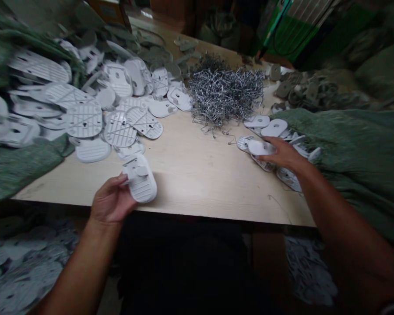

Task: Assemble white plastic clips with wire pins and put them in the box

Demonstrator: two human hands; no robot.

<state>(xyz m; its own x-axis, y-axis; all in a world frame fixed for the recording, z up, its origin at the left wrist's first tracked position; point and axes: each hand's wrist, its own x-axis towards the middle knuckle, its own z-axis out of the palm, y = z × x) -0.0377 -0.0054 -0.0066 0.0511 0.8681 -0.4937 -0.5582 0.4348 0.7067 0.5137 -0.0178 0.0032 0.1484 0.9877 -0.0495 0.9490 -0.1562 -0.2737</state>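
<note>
My left hand [112, 199] grips a white ribbed plastic plate [141, 183] near the table's front edge, its fingers on one end. My right hand [281, 153] is shut on a smaller white plastic plate [261, 148], which it holds just above a loose row of similar plates [269, 127]. A large heap of white ribbed plates [85, 105] covers the left of the pale wooden table [197, 188]. Between my hands and further back lies a tangled pile of bent silver wire pieces [225, 94].
Green woven sacks [341, 148] lie over the table's right side and left corner. Dark grey plates [304, 91] lie at the back right. More plates [19, 271] are heaped on the floor below the table on both sides.
</note>
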